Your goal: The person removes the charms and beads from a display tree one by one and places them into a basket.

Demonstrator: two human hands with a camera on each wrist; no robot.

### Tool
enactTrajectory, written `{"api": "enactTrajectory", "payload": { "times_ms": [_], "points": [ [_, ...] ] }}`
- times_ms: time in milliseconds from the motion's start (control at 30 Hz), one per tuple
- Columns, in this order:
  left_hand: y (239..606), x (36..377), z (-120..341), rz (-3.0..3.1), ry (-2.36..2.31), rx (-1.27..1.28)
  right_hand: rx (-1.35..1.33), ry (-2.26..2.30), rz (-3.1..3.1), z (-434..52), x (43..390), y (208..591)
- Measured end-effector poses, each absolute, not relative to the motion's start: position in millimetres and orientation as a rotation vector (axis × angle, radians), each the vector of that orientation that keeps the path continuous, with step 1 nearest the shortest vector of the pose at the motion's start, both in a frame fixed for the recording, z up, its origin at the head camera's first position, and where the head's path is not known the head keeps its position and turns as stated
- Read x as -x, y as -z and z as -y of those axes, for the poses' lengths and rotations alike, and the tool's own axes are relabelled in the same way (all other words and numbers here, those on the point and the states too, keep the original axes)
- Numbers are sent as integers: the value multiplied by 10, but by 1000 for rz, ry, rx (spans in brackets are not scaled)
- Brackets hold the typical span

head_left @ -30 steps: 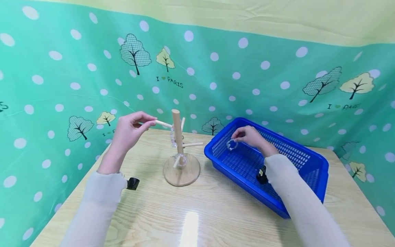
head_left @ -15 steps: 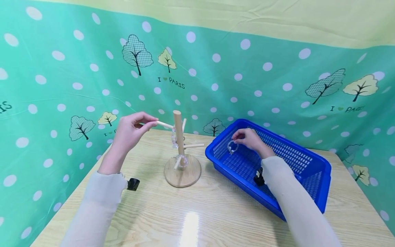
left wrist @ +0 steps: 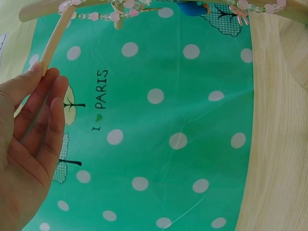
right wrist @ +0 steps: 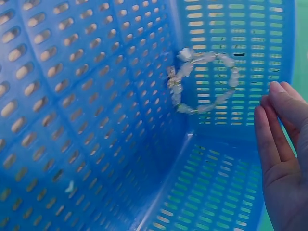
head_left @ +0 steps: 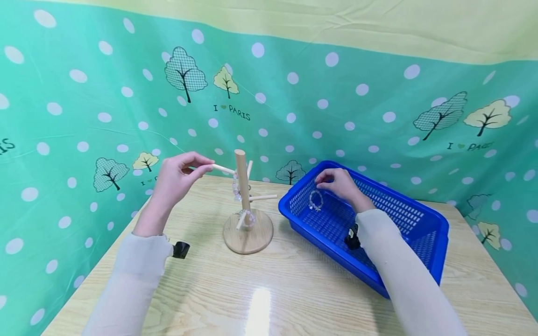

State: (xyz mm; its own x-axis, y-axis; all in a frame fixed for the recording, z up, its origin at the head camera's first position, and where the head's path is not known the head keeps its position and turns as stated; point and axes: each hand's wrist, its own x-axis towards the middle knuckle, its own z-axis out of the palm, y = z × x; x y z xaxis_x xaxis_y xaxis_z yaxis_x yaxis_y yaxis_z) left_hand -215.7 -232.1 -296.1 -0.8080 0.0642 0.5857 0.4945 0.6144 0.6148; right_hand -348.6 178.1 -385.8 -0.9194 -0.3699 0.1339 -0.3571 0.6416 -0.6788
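Over the pale bench (head_left: 210, 289), my left hand (head_left: 180, 178) pinches a peg (head_left: 224, 168) of the stand (head_left: 243, 186), best held lightly against tipping, while my right hand (head_left: 341, 183), fingers relaxed and empty, hovers low over the basket (head_left: 332, 251), the bracelet (right wrist: 185, 70) loose just below it.

Left hand (head_left: 178, 177) pinching, right hand (head_left: 341, 184) relaxed, forearms (head_left: 126, 280) (both) outstretched

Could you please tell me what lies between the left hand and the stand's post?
In the head view, a wooden peg with a beaded bracelet hanging near the post; the left hand pinches the peg.
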Motion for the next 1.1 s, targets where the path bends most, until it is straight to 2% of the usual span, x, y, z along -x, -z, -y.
{"api": "enactTrajectory", "payload": {
  "times_ms": [1100],
  "points": [
    [2951, 2148, 2324, 2338, 1099, 423, 827, 1313, -2762, -1515, 3267, 3502]
  ]
}}
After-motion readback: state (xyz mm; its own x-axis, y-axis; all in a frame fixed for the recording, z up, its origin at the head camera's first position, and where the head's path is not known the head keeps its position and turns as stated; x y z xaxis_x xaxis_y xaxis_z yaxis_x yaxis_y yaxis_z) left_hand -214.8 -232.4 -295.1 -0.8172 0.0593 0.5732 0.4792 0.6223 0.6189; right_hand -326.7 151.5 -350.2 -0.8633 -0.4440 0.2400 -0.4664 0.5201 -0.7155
